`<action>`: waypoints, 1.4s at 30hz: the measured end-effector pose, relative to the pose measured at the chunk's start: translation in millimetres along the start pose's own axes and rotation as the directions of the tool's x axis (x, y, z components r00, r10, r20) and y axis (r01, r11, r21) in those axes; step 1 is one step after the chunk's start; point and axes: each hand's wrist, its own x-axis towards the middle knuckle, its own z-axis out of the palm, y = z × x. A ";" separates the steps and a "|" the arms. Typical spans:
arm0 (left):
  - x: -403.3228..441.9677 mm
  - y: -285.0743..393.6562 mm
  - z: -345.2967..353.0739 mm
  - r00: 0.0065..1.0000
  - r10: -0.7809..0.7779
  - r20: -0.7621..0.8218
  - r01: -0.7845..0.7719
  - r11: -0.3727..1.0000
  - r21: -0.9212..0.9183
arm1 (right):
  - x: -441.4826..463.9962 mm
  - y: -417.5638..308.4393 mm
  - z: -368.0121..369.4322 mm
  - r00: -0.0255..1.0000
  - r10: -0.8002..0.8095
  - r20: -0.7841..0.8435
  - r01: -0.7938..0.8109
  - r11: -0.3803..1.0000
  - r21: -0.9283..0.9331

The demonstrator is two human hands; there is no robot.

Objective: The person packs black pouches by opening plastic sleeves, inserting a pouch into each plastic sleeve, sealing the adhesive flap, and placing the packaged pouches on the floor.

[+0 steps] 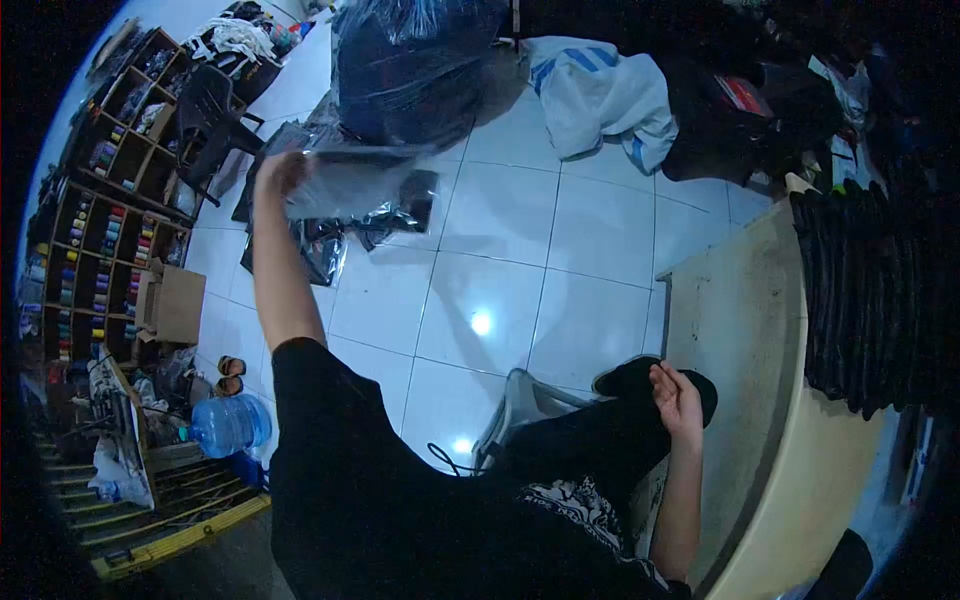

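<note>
My left hand (287, 174) reaches far out over the floor, closed on the edge of a clear plastic bag (355, 180). The bag is smeared by motion, and I cannot tell whether the dark in it is its contents or what lies behind. Under and around it, dark flat plastic-wrapped packs (322, 250) are heaped on the tiles. My right hand (678, 400) hangs beside my lap near the table's side, palm turned up and fingers loosely stretched, with nothing in it.
A light table (835, 450) at right carries a stack of black folded items (860, 300). Ahead stand a large plastic-wrapped dark bundle (410, 90) and a white sack (605, 100). At left are thread shelves (105, 240), a carton (172, 303), a chair (210, 125) and a water jug (230, 427).
</note>
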 end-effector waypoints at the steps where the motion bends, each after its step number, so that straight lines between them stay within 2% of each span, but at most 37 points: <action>1: -21.8 35.6 -15.4 0.984 0.021 -0.174 -0.031 0.998 -0.059 | -0.6 -2.3 4.8 1.000 -0.021 -0.016 0.021 1.000 -0.013; 3: -71.6 112.2 -43.6 0.860 0.060 -0.507 -0.144 0.981 -0.128 | -6.3 -2.0 8.7 1.000 -0.028 -0.006 0.028 0.999 -0.016; 4: -61.2 123.5 -79.2 0.775 0.092 -0.626 -0.004 0.990 0.141 | -11.6 -1.5 13.3 1.000 -0.029 0.004 0.029 1.000 -0.008; 5: -83.2 138.6 -65.8 0.681 0.054 -0.730 -0.002 0.997 0.071 | -15.1 0.6 17.7 0.999 -0.032 0.015 0.032 0.999 0.003; 6: -96.2 138.1 -58.6 0.672 0.069 -0.737 -0.116 0.993 -0.013 | -16.1 7.0 18.9 0.997 -0.080 0.017 0.080 0.997 -0.021; 7: -104.2 137.3 -54.9 0.663 0.083 -0.744 -0.227 0.969 -0.094 | -18.0 11.2 18.8 0.998 -0.062 0.023 0.062 0.998 -0.011; 9: -71.7 90.5 -86.5 0.755 0.114 -0.646 -0.273 0.950 -0.152 | -20.7 18.1 19.3 0.999 -0.026 0.037 0.026 1.000 0.010; 11: -84.2 49.9 -71.2 0.848 0.139 -0.512 -0.323 0.900 -0.291 | -27.8 21.7 18.2 1.000 -0.023 -0.001 0.023 1.000 -0.007; 12: -97.9 41.4 -50.6 0.829 0.040 -0.558 -0.226 0.936 -0.268 | -31.3 23.8 15.6 1.000 -0.029 -0.002 0.029 1.000 -0.007; 14: -110.4 1.3 -33.1 0.929 0.072 -0.364 -0.157 0.965 -0.209 | -36.7 27.0 9.1 0.999 -0.047 -0.026 0.047 0.999 0.004; 15: -125.5 -15.6 -5.7 0.918 0.118 -0.378 -0.245 0.919 -0.308 | -40.2 28.8 3.2 0.998 -0.055 -0.041 0.056 0.998 0.026; 16: -131.0 -29.4 11.1 0.917 0.023 -0.398 -0.149 0.946 -0.289 | -43.6 30.8 -2.7 0.996 -0.063 -0.057 0.066 0.997 0.050; 18: -154.3 -66.4 38.3 0.956 -0.027 -0.293 -0.002 0.995 -0.097 | -49.6 34.1 -12.9 0.994 -0.078 -0.074 0.085 0.991 0.103; 19: -134.3 -111.1 34.5 0.973 0.133 -0.187 -0.041 0.902 0.430 | -52.4 36.0 -18.2 0.993 -0.081 -0.081 0.091 0.987 0.132; 20: -111.2 -157.7 29.9 0.976 0.218 -0.012 -0.112 0.551 0.827 | -54.8 37.2 -22.8 0.993 -0.086 -0.087 0.099 0.982 0.161; 21: -182.9 -106.1 96.3 0.942 -0.127 -0.311 0.226 0.925 0.306 | -58.3 40.2 -26.3 0.990 -0.093 -0.105 0.111 0.979 0.171; 22: -186.3 -138.1 116.1 0.920 -0.136 -0.367 0.212 0.961 0.175 | -62.6 43.8 -28.2 0.987 -0.099 -0.124 0.121 0.976 0.182; 23: -180.9 -167.0 117.2 0.984 -0.156 -0.092 0.181 0.876 0.446 | -66.3 45.9 -29.7 0.984 -0.107 -0.145 0.134 0.973 0.190; 24: -205.3 -166.7 147.0 0.969 -0.217 -0.116 0.247 0.860 0.446 | -66.1 47.8 -30.8 0.988 -0.107 -0.110 0.128 0.972 0.198; 25: -223.9 -170.1 168.7 0.986 -0.159 -0.042 0.154 0.803 0.575 | -64.1 50.6 -32.9 0.990 -0.114 -0.081 0.129 0.969 0.211; 26: -214.9 -200.6 184.5 0.988 -0.073 0.134 -0.067 0.583 0.809 | -68.0 54.0 -38.1 0.989 -0.128 -0.072 0.142 0.962 0.231; 27: -232.5 -186.8 206.3 0.942 -0.191 0.278 -0.170 0.442 0.881 | -75.3 57.1 -39.4 0.991 -0.125 -0.045 0.132 0.962 0.237; 28: -239.4 -207.9 236.0 0.911 0.132 0.392 -0.403 0.494 0.771 | -79.7 54.2 -36.2 0.987 -0.156 -0.031 0.158 0.955 0.251; 29: -239.3 -219.6 268.2 0.870 0.079 0.488 -0.448 0.542 0.711 | -93.3 47.2 -25.3 0.982 -0.183 -0.043 0.188 0.969 0.158; 30: -267.0 -190.3 304.8 0.832 -0.063 0.550 -0.389 0.641 0.662 | -108.8 42.8 -22.8 0.971 -0.240 0.005 0.238 0.965 0.112; 31: -315.4 -134.1 345.2 0.790 -0.124 0.601 -0.338 0.729 0.595 | -123.7 34.0 -16.8 0.962 -0.267 -0.052 0.267 0.964 -0.005; 32: -346.3 -121.4 371.0 0.700 -0.089 0.709 -0.407 0.766 0.498 | -144.6 25.9 -14.8 0.957 -0.288 0.024 0.289 0.955 -0.072; 33: -367.5 -107.0 404.8 0.603 -0.047 0.796 -0.452 0.802 0.390 | -160.5 16.2 -11.8 0.944 -0.331 0.003 0.325 0.925 -0.196; 35: -439.0 -62.4 455.6 0.339 0.035 0.940 -0.488 0.861 0.144 | -201.3 3.0 -20.5 0.906 -0.422 0.019 0.415 0.878 -0.239; 37: -509.2 -18.7 490.0 0.095 0.107 0.990 -0.442 0.895 -0.055 | -247.7 -5.6 -36.4 0.815 -0.580 -0.013 0.563 0.796 -0.222; 39: -557.8 24.5 519.8 -0.211 0.272 0.939 -0.500 0.796 -0.342 | -293.8 -23.4 -52.7 0.638 -0.740 -0.215 0.661 0.669 -0.341; 40: -581.8 33.4 535.2 -0.301 0.308 0.902 -0.451 0.788 -0.419 | -312.8 -25.2 -68.7 0.520 -0.798 -0.303 0.693 0.602 -0.396; 41: -606.7 41.4 545.7 -0.396 0.338 0.854 -0.393 0.778 -0.490 | -339.7 -25.4 -76.5 0.375 -0.804 -0.461 0.603 0.589 -0.537; 42: -627.8 53.4 553.5 -0.434 0.297 0.850 -0.423 0.766 -0.484 | -358.3 -19.3 -96.2 0.221 -0.844 -0.489 0.643 0.503 -0.578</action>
